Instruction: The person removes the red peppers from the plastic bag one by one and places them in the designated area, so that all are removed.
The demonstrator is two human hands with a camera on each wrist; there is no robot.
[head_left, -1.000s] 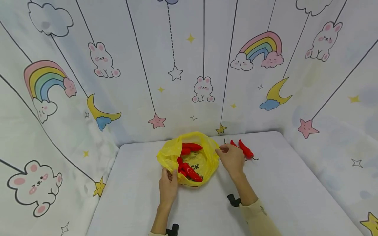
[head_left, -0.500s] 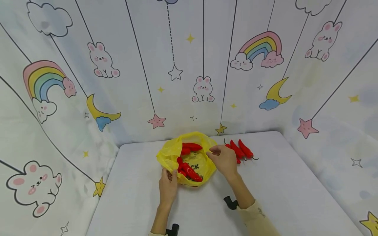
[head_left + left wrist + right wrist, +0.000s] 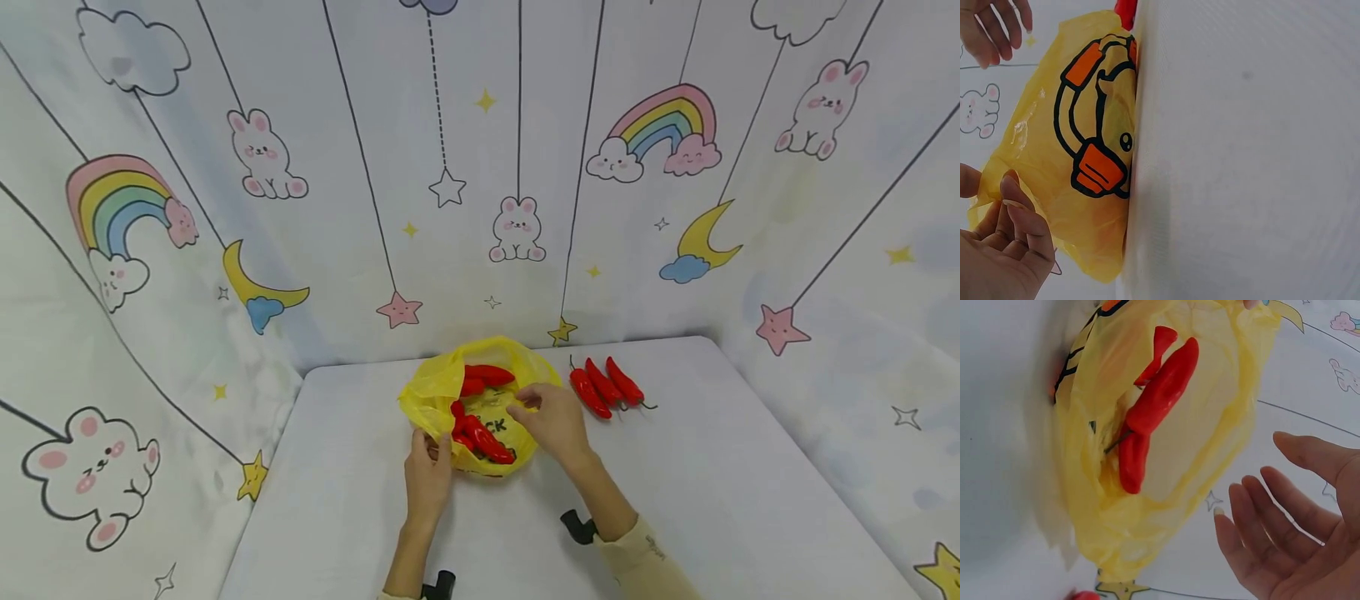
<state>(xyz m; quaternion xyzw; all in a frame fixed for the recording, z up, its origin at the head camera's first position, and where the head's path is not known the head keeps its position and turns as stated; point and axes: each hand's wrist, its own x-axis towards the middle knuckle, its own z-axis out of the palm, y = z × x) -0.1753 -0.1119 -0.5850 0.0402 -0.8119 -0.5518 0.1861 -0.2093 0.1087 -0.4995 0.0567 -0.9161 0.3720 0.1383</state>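
Note:
A yellow plastic bag (image 3: 431, 385) stands mouth-up on the white table, several red chili peppers (image 3: 486, 440) inside it. My left hand (image 3: 427, 482) pinches the bag's near-left rim between thumb and curled fingers; the left wrist view shows the film gathered there, above a printed cartoon figure (image 3: 1099, 165). Over the right side of the bag's mouth is my right hand (image 3: 557, 422), its fingers loosely bent and holding nothing. In the right wrist view, that hand (image 3: 1297, 519) is apart from the bag, and red peppers (image 3: 1166, 387) show through the opening.
Three more red chili peppers (image 3: 604, 385) lie side by side on the table, right of the bag. A cloth printed with rabbits, stars and rainbows (image 3: 330, 250) hangs behind the table (image 3: 705, 467) and at its sides. Each wrist wears a small black camera mount (image 3: 577, 527).
My right hand has moved left and slightly nearer, from the bag's right edge to over its mouth, uncovering the three peppers on the table. My left hand stays at the rim.

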